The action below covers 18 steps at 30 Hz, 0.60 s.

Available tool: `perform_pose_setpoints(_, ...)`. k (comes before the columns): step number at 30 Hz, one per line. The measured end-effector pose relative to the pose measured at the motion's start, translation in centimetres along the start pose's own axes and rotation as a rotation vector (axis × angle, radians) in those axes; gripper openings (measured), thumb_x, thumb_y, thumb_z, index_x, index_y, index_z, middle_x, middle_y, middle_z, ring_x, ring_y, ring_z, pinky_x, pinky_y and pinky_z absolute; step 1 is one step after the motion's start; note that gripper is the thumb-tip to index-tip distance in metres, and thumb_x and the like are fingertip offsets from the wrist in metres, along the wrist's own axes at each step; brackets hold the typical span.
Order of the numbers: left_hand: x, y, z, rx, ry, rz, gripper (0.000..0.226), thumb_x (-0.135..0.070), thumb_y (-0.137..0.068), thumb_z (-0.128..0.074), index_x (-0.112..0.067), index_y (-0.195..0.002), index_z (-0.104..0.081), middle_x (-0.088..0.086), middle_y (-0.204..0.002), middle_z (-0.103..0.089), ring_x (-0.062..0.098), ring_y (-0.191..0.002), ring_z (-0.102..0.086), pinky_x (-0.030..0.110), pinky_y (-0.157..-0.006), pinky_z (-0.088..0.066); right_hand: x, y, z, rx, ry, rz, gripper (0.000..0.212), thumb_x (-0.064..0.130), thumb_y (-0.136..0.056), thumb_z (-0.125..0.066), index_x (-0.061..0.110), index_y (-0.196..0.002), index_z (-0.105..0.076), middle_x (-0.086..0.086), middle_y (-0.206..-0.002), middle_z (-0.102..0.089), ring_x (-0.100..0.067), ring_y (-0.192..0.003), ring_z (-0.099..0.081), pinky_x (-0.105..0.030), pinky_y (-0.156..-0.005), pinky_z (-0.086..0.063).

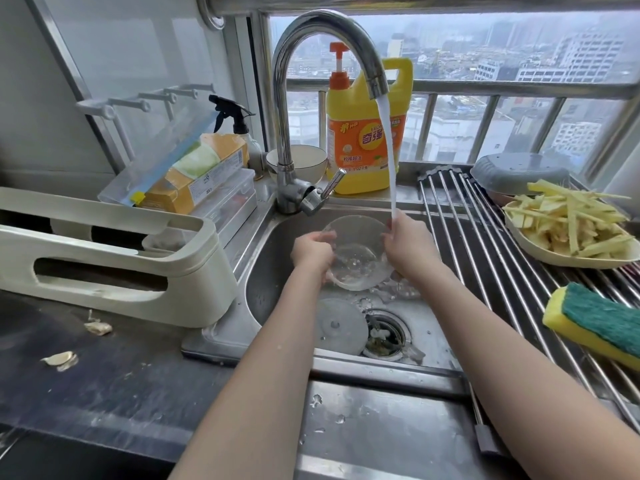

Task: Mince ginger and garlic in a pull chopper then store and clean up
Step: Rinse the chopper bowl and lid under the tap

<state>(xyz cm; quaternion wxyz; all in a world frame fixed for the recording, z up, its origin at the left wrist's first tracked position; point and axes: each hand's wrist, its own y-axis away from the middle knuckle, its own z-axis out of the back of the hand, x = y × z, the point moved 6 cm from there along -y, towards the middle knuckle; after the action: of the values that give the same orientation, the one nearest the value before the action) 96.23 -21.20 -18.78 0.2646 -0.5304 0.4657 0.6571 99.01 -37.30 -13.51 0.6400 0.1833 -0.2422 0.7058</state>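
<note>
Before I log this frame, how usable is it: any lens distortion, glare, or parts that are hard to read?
Head view: wide-angle bending bows the window railing and stretches the forearms; soft daylight from the window, no hard shadows; glare on the faucet; the clear bowl, held in the left hand and right hand, is hard to outline against the wet sink; corners slightly soft.

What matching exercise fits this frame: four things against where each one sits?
Things:
1. clear chopper bowl
2. round lid
3. sponge
4. detergent bottle

Places:
A. on the ledge behind the faucet
B. on the roll-up rack, right of the sink
C. held in both hands under the running water
D. flat on the sink floor, beside the drain

Pairs: 1-C, 2-D, 3-B, 4-A
</note>
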Motion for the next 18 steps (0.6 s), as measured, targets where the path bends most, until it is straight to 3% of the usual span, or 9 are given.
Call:
perform_pose_setpoints(2,0.9,-0.6,1.1,-0.102,-0.065,0.076,0.025,0.01,-0.084,-0.057,-0.012,-0.088,-0.068,0.018,-0.112,-0.066,0.031,-0.089,-0.065,0.049,-0.074,-0.058,0.9,0.1,0.4,-0.081,0.078,0.034,0.019,0.024,-0.1,-0.041,0.012,-0.102,-0.055,-0.013,-0.095,-0.065,-0.032,-0.081,-0.064,-0.039,-0.066,-0.054)
perform_pose_setpoints(3,1.2,-0.1,0.9,-0.05,-0.085,0.142,0.015,0.003,-0.087,-0.061,-0.006,-0.098,-0.065,0.022,-0.117,-0.063,0.035,-0.094,-0.066,0.047,-0.071,-0.059,1.2,0.2,0.7,-0.12,0.15,0.028,0.023,0.026,-0.101,-0.037,0.013,-0.104,-0.056,-0.011,-0.097,-0.066,-0.031,-0.084,-0.064,-0.035,-0.065,-0.05)
perform_pose_setpoints(5,1.9,1.3,-0.5,0.169,-0.134,0.32,0.026,-0.008,-0.097,-0.052,0.003,-0.121,-0.051,0.029,-0.118,-0.061,0.038,-0.096,-0.067,0.038,-0.059,-0.059,1.6,0.4,1.4,-0.176,0.271,-0.001,0.028,0.026,-0.101,-0.033,0.012,-0.111,-0.056,-0.011,-0.101,-0.065,-0.031,-0.091,-0.064,-0.031,-0.064,-0.041)
perform_pose_setpoints(8,2.4,3.0,-1.7,0.324,-0.133,0.489,0.021,0.0,-0.1,-0.04,0.013,-0.116,-0.046,0.029,-0.097,-0.066,0.033,-0.049,-0.067,0.031,-0.049,-0.054,1.0,0.2,1.6,-0.141,0.37,-0.043,0.031,0.026,-0.096,-0.037,0.01,-0.114,-0.057,-0.01,-0.105,-0.063,-0.029,-0.092,-0.061,-0.031,-0.065,-0.04)
perform_pose_setpoints(10,2.5,2.8,-1.5,0.317,-0.252,0.485,0.029,0.003,-0.1,-0.037,0.014,-0.127,-0.043,0.028,-0.114,-0.063,0.028,-0.037,-0.061,0.025,-0.047,-0.053,0.3,0.0,0.9,-0.03,0.272,-0.056,0.032,0.028,-0.092,-0.043,0.012,-0.116,-0.055,-0.008,-0.102,-0.062,-0.026,-0.086,-0.06,-0.029,-0.063,-0.042)
perform_pose_setpoints(12,2.8,3.1,-1.5,0.347,-0.38,0.47,0.036,0.002,-0.101,-0.036,0.004,-0.137,-0.038,0.025,-0.132,-0.054,0.027,-0.048,-0.067,0.023,-0.041,-0.051,-0.4,0.0,-0.7,0.133,0.072,-0.06,0.038,0.025,-0.088,-0.051,0.018,-0.126,-0.048,-0.007,-0.108,-0.06,-0.024,-0.084,-0.061,-0.029,-0.061,-0.046)
perform_pose_setpoints(14,2.9,3.3,-1.5,0.338,-0.411,0.466,0.041,-0.001,-0.101,-0.039,-0.001,-0.142,-0.037,0.022,-0.143,-0.043,0.03,-0.089,-0.072,0.024,-0.038,-0.05,-1.1,0.0,-1.8,0.249,0.016,-0.09,0.041,0.014,-0.088,-0.049,0.019,-0.129,-0.05,-0.01,-0.117,-0.06,-0.027,-0.09,-0.064,-0.036,-0.069,-0.053)
perform_pose_setpoints(16,2.6,2.4,-1.1,0.254,-0.337,0.41,0.043,-0.007,-0.099,-0.05,0.0,-0.14,-0.04,0.022,-0.141,-0.045,0.033,-0.109,-0.064,0.028,-0.039,-0.052,-1.6,-0.2,-1.6,0.178,-0.066,-0.137,0.033,0.007,-0.089,-0.043,0.013,-0.119,-0.056,-0.013,-0.111,-0.062,-0.032,-0.089,-0.065,-0.043,-0.075,-0.057)
perform_pose_setpoints(18,1.6,1.1,-1.1,0.167,-0.138,0.283,0.04,-0.013,-0.093,-0.061,0.001,-0.129,-0.051,0.022,-0.125,-0.058,0.032,-0.103,-0.065,0.033,-0.05,-0.056,-1.6,-0.3,-0.5,0.034,-0.226,-0.158,0.041,0.002,-0.088,-0.04,0.016,-0.125,-0.052,-0.006,-0.109,-0.059,-0.031,-0.087,-0.064,-0.044,-0.073,-0.057)
